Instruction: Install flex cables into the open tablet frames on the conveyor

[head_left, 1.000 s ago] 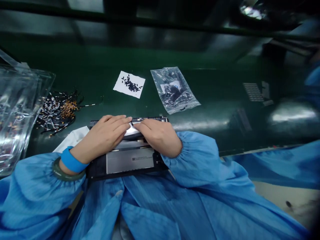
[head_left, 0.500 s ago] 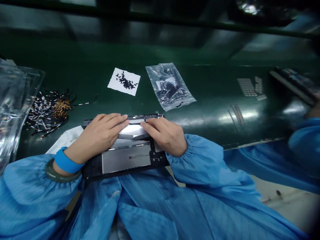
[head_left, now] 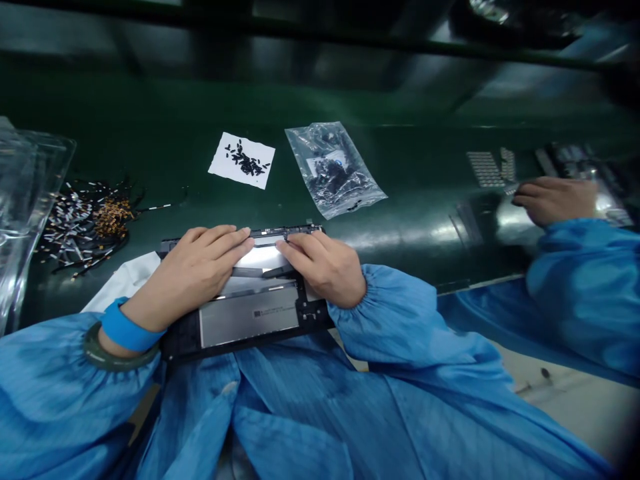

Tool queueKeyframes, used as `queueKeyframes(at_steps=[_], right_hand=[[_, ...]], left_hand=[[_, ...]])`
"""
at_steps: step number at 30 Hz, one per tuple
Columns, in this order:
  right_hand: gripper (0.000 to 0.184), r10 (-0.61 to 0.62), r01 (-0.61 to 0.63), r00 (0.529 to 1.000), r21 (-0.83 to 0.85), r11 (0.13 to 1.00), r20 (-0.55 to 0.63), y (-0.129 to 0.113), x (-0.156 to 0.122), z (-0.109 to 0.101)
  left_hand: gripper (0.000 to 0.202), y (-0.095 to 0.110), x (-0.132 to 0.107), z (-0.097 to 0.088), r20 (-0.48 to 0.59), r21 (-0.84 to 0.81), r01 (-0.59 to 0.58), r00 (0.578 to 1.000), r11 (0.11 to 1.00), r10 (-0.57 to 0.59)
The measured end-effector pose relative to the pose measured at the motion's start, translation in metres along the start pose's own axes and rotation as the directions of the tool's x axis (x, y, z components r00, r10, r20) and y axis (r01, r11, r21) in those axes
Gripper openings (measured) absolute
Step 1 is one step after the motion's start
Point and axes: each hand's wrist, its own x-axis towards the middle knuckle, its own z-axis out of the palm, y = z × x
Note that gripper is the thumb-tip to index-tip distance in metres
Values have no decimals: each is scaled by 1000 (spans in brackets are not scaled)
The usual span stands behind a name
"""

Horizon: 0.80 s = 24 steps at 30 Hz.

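Observation:
An opened black tablet-like device (head_left: 186, 343) lies in front of me at the near edge of the bench, its inside facing up. Set into it is a silver rectangular panel (head_left: 249, 316) with a small printed label. My left hand (head_left: 205, 261) rests across the upper left part, fingers stretched out and tips near the top edge. On the upper right, my right hand (head_left: 327, 267) has its fingers bent, thumb and forefinger close together on a narrow strip along the top edge. Whatever lies under those fingertips is hidden.
Left are a pile of thin cables (head_left: 95, 223), clear plastic trays (head_left: 30, 200) and a white cloth (head_left: 123, 280). Beyond the device lie white paper (head_left: 220, 167) bearing small black parts and a clear bag (head_left: 335, 170). A co-worker's hand (head_left: 563, 199) is at the right, near small parts (head_left: 485, 169).
The co-worker's hand has come into view at the right, over the bench. The whole scene has shifted slightly left in view. My hands keep nearly the same place on the device.

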Motion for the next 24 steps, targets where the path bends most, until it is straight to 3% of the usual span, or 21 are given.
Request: queueKeyframes(at_steps=[10,17,24], right_hand=[[28,-39,34,997,-70,997,-69,-2,4,-2],[33,83,-85,992,-14,996,-94,-8,3,-7],[38,88,-89,991,6,996,99,-18,12,-3]], left_hand=[[38,0,0,1,-7,10,2,1000,1000,-2],[36,-4,0,2,-36,-44,-4,999,999,2],[41,-4,-1,5,16,-107,64,998,992,-63]])
